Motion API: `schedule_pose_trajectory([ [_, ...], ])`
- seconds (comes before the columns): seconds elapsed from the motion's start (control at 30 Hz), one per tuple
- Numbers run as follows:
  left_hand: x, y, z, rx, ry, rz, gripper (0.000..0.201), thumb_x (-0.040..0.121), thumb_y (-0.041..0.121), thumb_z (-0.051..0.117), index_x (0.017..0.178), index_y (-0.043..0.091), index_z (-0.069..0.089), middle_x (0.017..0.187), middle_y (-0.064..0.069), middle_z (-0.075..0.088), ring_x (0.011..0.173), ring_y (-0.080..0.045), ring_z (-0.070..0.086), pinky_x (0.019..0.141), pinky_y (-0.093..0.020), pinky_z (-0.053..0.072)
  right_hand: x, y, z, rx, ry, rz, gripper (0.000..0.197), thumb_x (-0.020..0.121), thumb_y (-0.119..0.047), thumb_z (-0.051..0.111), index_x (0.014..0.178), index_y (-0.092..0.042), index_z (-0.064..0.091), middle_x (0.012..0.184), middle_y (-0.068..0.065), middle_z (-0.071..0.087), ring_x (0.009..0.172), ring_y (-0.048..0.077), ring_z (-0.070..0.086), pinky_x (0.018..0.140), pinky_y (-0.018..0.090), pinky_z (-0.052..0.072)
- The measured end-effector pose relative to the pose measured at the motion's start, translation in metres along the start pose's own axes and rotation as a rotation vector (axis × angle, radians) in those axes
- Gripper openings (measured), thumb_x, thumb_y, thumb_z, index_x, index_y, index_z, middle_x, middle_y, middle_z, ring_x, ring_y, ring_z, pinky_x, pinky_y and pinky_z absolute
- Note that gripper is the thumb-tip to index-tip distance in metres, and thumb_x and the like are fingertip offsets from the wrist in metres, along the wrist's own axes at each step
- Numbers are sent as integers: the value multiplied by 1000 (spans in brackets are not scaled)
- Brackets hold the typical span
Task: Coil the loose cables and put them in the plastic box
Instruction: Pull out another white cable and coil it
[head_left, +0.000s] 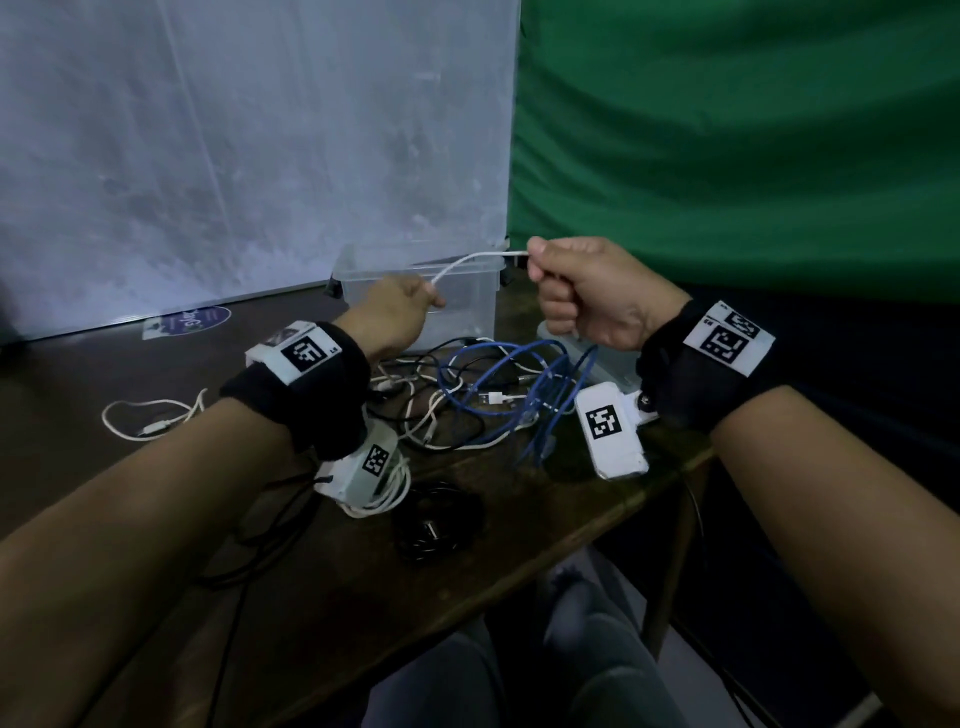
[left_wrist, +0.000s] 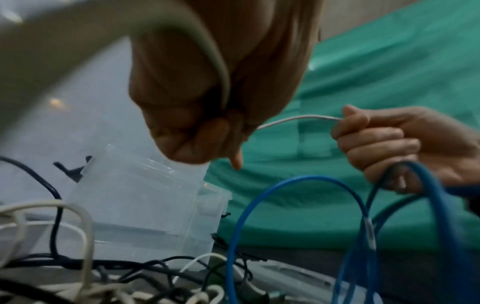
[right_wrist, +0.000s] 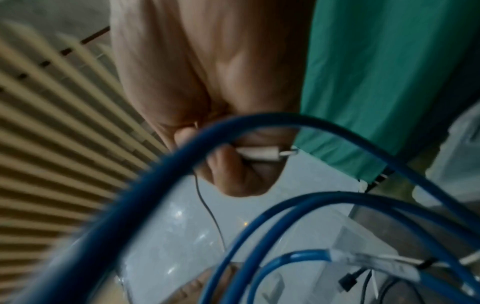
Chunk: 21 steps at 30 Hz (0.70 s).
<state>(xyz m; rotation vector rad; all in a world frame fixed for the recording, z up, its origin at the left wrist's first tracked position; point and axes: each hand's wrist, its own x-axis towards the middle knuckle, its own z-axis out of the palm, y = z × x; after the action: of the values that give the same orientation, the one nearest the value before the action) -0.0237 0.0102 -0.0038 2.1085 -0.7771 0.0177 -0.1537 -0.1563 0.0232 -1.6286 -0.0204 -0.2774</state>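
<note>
Dark wooden table (head_left: 467, 561), right edge dropping off at 4 o'clock; grey panel, green cloth behind. Cable tangle (head_left: 467, 395) mid-table, partly hidden under wrists. Left hand (head_left: 395, 312), right hand (head_left: 587, 291) both fisted round white cable (head_left: 467, 262), stretched above plastic box (head_left: 467, 312) at 12 o'clock.

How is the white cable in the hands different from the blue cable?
The white cable is thin and stretched between the left hand and right hand; the blue cable is thicker and lies in loose loops in the tangle on the table. Neither is in the plastic box.
</note>
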Motion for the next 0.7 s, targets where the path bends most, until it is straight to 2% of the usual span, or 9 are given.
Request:
schedule_pose_trajectory([
  [0.03, -5, 0, 2, 23, -74, 14, 31, 102, 28, 36, 99, 15, 63, 65, -4, 45, 47, -15, 37, 43, -22, 30, -2, 1, 0, -26, -22, 26, 35, 101, -26, 40, 69, -11, 45, 40, -4, 31, 33, 8, 25, 39, 15, 23],
  [0.1, -15, 1, 7, -80, -243, 0, 30, 100, 35, 39, 91, 17, 61, 59, -1, 48, 37, -9, 36, 35, -15, 29, -4, 8, 1, -210, -38, 96, 35, 102, -25, 39, 71, -10, 46, 40, 0, 39, 28, 9, 26, 35, 12, 23],
  [0.2, -25, 2, 7, -130, -495, 24, 35, 85, 53, 51, 79, 18, 55, 44, 8, 43, 34, -4, 31, 36, -14, 26, -7, 18, -2, -394, 7, 180, 34, 102, -25, 36, 73, -10, 45, 58, 11, 57, 23, 10, 31, 32, 10, 23],
  [0.3, -26, 3, 4, -74, -607, 58, 39, 71, 58, 57, 75, 20, 56, 56, 7, 51, 38, -4, 35, 37, -15, 29, -8, 22, -5, -397, 70, 241, 33, 103, -29, 34, 76, -14, 45, 71, 12, 61, 28, 12, 46, 31, 13, 33],
  [0.4, -27, 6, 5, -69, -614, -17, 44, 75, 52, 60, 90, 11, 64, 73, 0, 64, 39, -3, 41, 35, -14, 32, -8, 24, -1, -363, 82, 269, 32, 103, -32, 30, 80, -15, 43, 69, 13, 57, 36, 18, 58, 36, 21, 46],
  [0.43, -28, 8, 6, -56, -620, -30, 37, 80, 44, 63, 92, 9, 65, 75, 0, 67, 39, -2, 42, 36, -13, 33, -8, 24, 1, -335, 85, 262, 32, 104, -32, 30, 80, -15, 43, 68, 15, 55, 37, 19, 59, 36, 23, 48],
  [0.53, -31, 11, 6, -43, -602, -42, 12, 87, 22, 65, 86, 10, 65, 73, 0, 69, 38, -1, 45, 34, -12, 33, -4, 21, 3, -291, 110, 176, 31, 104, -30, 31, 80, -13, 43, 65, 16, 51, 37, 18, 58, 37, 22, 48],
  [0.6, -27, 13, 1, -132, -487, -50, 8, 88, 15, 64, 82, 10, 63, 65, 1, 68, 36, -1, 46, 32, -11, 33, 0, 15, 1, -261, 138, 80, 31, 104, -28, 32, 79, -13, 43, 62, 14, 51, 36, 16, 56, 37, 21, 46],
  [0.7, -16, 18, -11, -275, -232, -10, 11, 87, 13, 64, 78, 9, 60, 55, 2, 66, 37, -1, 52, 33, -10, 36, 8, 4, -1, -204, 186, -66, 30, 104, -23, 33, 78, -13, 44, 53, 8, 56, 35, 15, 56, 37, 20, 43],
])
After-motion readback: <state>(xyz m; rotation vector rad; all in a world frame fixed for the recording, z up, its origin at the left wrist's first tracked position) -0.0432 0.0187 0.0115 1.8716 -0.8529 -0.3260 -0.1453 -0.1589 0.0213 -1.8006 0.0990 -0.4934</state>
